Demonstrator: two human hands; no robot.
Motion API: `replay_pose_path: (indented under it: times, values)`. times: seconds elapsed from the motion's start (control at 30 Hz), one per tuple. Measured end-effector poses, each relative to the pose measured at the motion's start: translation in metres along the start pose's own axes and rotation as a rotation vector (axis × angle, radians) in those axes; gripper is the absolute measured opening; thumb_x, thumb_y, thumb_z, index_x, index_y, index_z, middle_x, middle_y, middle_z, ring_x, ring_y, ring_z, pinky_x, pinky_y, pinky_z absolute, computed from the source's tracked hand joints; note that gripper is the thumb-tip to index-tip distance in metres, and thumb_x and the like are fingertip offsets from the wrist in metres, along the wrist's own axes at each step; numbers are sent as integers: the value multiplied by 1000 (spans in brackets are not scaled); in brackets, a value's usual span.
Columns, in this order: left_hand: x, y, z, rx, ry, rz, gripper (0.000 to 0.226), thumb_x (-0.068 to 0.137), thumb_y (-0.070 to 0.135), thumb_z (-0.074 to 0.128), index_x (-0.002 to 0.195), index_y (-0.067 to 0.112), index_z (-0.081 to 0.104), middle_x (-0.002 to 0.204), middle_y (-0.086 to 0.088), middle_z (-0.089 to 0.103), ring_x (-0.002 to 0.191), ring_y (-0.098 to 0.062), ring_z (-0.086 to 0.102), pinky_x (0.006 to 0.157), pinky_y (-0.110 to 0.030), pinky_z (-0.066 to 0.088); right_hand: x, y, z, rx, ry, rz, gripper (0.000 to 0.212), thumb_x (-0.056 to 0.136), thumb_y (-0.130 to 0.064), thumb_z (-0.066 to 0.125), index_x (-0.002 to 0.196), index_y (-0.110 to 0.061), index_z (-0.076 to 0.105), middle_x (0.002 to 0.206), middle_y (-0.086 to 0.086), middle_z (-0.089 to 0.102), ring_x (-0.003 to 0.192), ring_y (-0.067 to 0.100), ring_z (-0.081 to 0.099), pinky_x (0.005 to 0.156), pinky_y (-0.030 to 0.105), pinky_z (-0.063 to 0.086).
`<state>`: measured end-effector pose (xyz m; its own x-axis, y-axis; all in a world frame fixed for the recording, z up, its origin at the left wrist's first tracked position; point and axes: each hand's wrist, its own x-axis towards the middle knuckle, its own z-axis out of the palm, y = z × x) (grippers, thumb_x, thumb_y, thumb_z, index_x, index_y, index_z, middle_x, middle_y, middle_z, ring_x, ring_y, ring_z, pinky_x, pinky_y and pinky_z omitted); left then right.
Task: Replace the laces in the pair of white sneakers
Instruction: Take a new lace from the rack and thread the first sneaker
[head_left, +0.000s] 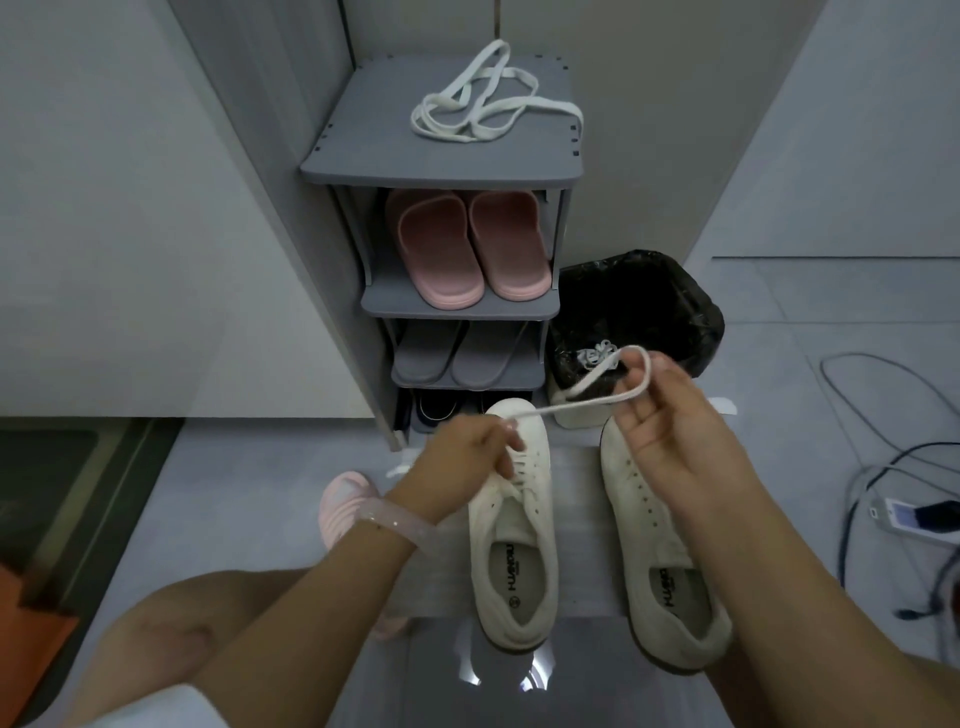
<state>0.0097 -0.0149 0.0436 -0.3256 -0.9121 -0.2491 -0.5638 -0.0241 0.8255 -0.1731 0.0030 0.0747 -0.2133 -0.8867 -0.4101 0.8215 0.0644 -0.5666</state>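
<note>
Pinched: lace (582, 402) between our left hand (470, 452) and right hand (649, 410), seemingly over left sneaker (511, 551); we judged even ends before threading eyelets best.

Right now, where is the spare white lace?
In the head view, the spare white lace lies coiled on the grey shoe rack's top shelf, above the pink slippers.

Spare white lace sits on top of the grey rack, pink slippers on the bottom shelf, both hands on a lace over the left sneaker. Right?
Not quite: head view shows the pink slippers on the shelf just under the rack top, not the bottom. Spare lace, left hand, right hand, held lace and left sneaker are as stated.
</note>
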Motion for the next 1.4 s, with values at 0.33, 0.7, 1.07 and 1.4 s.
replay_pose_path:
  times: [0.33, 0.7, 1.07, 1.4]
  values:
    - [11, -21, -20, -331, 209, -404, 32, 90, 11, 49, 64, 17, 67, 45, 3, 46, 39, -7, 39, 39, -16, 31, 11, -8, -13, -118, 182, 5, 29, 101, -23, 35, 82, -11, 52, 41, -5, 41, 31, 4, 28, 38, 12, 33]
    - [-3, -15, 8, 247, 3, 9, 18, 90, 15, 52, 91, 5, 67, 93, -10, 68, 66, -4, 53, 63, -12, 40, 4, 23, -28, -1162, -26, -15, 19, 94, 0, 39, 95, -14, 52, 66, 1, 57, 55, 9, 49, 55, 14, 42]
    - [-9, -29, 33, 429, -136, -20, 26, 81, 33, 67, 91, 10, 72, 87, 2, 45, 84, -9, 43, 70, -20, 33, -4, 48, -46, -2074, -517, -129, 12, 89, -15, 49, 93, -14, 61, 93, 8, 67, 85, 22, 61, 75, 31, 48]
    - [-10, -30, 31, 412, -165, 20, 24, 83, 16, 60, 104, 23, 71, 99, -1, 50, 102, -18, 51, 77, -20, 37, -6, 57, -48, -2176, -557, -265, 15, 93, -21, 44, 98, -13, 56, 94, 11, 62, 85, 27, 59, 70, 32, 44]
